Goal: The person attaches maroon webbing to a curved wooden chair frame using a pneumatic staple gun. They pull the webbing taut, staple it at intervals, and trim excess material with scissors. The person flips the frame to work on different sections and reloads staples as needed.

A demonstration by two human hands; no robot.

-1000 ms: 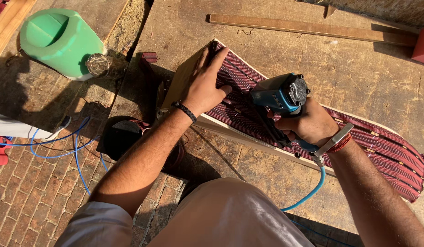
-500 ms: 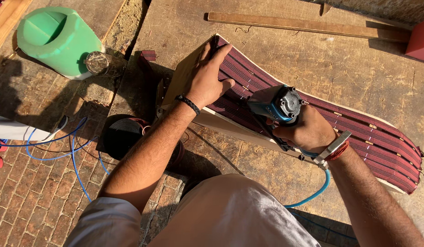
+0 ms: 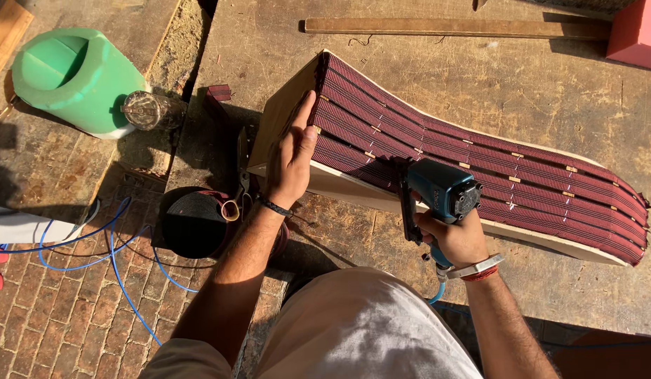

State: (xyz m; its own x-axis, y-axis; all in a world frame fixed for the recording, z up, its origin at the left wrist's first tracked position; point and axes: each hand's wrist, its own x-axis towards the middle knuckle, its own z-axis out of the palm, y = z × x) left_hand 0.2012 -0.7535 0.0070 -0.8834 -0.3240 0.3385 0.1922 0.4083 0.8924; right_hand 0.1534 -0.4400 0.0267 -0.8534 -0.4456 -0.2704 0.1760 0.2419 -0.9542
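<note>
Lengthwise, the webbed frame (image 3: 480,175) runs left-right; left hand (image 3: 294,158) flat on it, right hand (image 3: 455,238) clenches stapler (image 3: 438,193).

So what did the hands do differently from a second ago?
The right hand pulled the blue air stapler off the dark red webbing toward the frame's near edge, still gripping it. The left hand slid from the top of the frame's end to lie flat along it. The curved wooden frame itself and the green jug stayed put.
</note>
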